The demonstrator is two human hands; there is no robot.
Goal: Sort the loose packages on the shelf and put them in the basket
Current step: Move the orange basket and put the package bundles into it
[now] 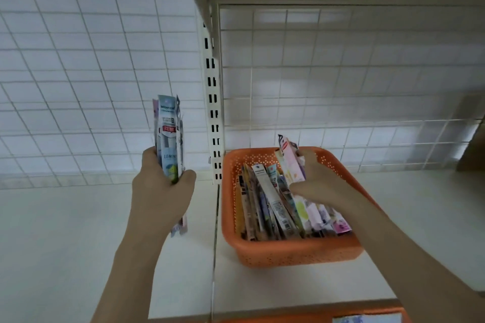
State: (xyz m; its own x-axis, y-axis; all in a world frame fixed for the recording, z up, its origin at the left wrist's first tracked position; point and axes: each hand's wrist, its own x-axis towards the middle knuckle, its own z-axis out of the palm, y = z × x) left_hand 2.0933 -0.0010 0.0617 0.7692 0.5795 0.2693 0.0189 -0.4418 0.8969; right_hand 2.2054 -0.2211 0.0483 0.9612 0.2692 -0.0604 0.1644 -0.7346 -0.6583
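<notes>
Left hand is gripping an upright stack of packets, long axis vertical, above the shelf. Right hand is pinching a pink packet, tilted top-left, over packets standing in the orange basket.

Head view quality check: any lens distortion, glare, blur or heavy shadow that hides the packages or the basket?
Head view: wide-angle bending curves the wire grid at left; soft bright patches of glare on the back panel; light even, shadows faint; overall slightly soft, so only large print reads on the stack in the left hand; the right hand covers part of the packages in the orange basket.
</notes>
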